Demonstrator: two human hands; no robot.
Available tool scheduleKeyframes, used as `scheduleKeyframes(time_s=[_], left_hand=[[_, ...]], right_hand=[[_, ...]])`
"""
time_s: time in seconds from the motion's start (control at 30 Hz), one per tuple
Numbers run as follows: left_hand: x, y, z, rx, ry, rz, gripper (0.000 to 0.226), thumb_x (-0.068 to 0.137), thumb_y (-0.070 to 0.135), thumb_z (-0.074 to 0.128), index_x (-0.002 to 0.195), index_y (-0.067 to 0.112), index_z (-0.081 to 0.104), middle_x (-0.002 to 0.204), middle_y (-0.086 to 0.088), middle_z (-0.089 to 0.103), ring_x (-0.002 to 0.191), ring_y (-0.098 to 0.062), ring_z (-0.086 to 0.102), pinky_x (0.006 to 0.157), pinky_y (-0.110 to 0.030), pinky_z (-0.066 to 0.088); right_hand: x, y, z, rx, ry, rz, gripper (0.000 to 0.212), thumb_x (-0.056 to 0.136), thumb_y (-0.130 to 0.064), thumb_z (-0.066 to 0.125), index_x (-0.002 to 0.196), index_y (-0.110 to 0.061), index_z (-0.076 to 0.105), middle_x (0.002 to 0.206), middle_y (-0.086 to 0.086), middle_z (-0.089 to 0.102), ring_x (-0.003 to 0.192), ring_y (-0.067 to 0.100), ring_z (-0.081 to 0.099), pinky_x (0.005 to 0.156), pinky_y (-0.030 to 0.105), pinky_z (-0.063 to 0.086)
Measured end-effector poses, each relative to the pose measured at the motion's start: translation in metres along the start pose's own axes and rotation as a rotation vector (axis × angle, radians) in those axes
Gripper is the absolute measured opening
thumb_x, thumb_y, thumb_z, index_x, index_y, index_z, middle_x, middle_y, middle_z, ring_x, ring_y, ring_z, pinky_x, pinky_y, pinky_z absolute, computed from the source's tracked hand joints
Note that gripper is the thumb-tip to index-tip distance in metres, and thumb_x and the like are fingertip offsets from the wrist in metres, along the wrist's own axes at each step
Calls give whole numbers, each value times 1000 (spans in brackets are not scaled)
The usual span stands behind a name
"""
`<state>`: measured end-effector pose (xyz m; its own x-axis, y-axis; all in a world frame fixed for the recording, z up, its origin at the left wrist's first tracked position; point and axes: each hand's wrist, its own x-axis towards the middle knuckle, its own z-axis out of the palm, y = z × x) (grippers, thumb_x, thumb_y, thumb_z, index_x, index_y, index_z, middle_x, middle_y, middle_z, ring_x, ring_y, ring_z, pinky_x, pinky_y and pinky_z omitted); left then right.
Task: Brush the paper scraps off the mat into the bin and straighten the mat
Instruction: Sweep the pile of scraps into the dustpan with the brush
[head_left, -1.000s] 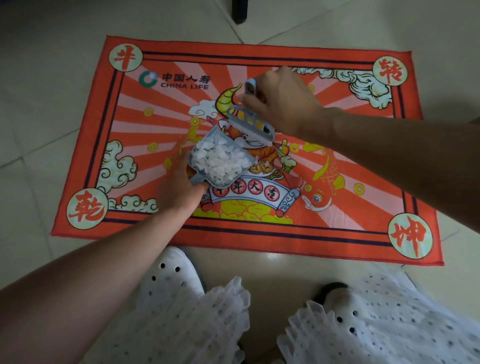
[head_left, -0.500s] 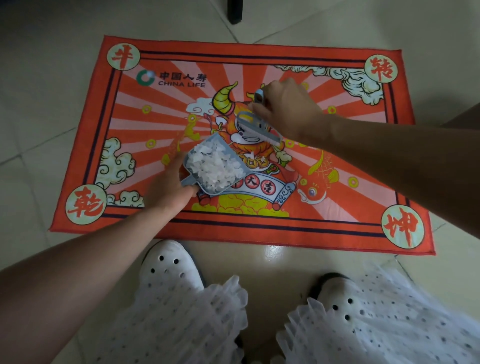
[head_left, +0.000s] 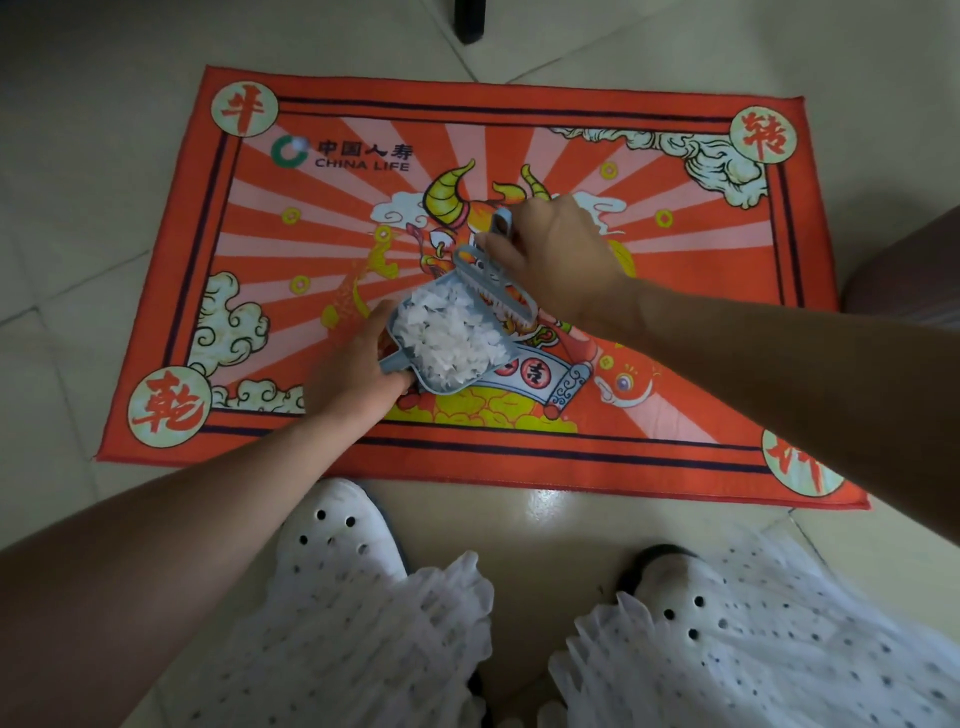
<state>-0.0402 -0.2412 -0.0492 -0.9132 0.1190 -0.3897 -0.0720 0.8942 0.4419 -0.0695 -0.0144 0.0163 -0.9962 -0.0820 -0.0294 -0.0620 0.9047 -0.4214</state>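
Note:
An orange-red printed mat (head_left: 322, 228) lies flat on the tiled floor, slightly skewed to the tile lines. My left hand (head_left: 353, 374) grips the handle of a small blue-grey dustpan (head_left: 441, 382) held over the mat's middle. The pan is heaped with white paper scraps (head_left: 449, 335). My right hand (head_left: 556, 254) holds a small blue-grey brush (head_left: 493, 280), whose bristle head rests against the pan's far edge. No loose scraps show on the mat. No bin is in view.
My two feet in white clogs (head_left: 337, 535) stand on the tiles just in front of the mat's near edge, with a white dotted skirt hem (head_left: 363, 639) below. A dark furniture leg (head_left: 467, 21) stands beyond the mat. A dark brown object (head_left: 914, 270) sits at the right edge.
The brush has come down from above the pan to its far edge. The pan has tilted slightly and stays over the mat's middle. The view has shifted a little.

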Motion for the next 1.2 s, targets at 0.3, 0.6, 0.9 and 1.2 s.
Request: scheduleKeyframes(time_s=[0.3, 0.6, 0.9, 1.2], left_hand=[[-3, 2, 4, -91, -19, -41, 86, 83, 19, 73, 151, 40, 24, 149, 4, 47, 121, -27, 56, 90, -44, 52], [-11, 7, 6, -149, -15, -34, 86, 72, 21, 73, 141, 49, 30, 137, 7, 57, 110, -26, 63, 79, -47, 57], [-9, -1, -4, -178, -9, -29, 87, 76, 16, 75, 143, 48, 30, 138, 7, 57, 111, -24, 62, 85, -47, 56], [-12, -12, -11, -169, -19, -2, 80, 76, 12, 75, 130, 55, 35, 126, 5, 62, 108, -25, 62, 86, -49, 54]], right_hand=[[-4, -2, -4, 26, -16, -45, 45, 100, -34, 48, 61, -14, 37, 51, 3, 34, 45, 16, 33, 43, 29, 21], [12, 10, -14, 20, 96, -26, 39, 97, -43, 45, 74, -11, 45, 63, 6, 39, 55, 25, 37, 55, 31, 29], [17, 29, -28, -21, 137, -32, 40, 97, -42, 45, 79, -7, 54, 69, 12, 50, 61, 28, 45, 56, 36, 38], [6, 35, -24, 1, 32, -20, 40, 98, -37, 48, 77, -5, 59, 61, 11, 55, 53, 25, 49, 50, 34, 38]])
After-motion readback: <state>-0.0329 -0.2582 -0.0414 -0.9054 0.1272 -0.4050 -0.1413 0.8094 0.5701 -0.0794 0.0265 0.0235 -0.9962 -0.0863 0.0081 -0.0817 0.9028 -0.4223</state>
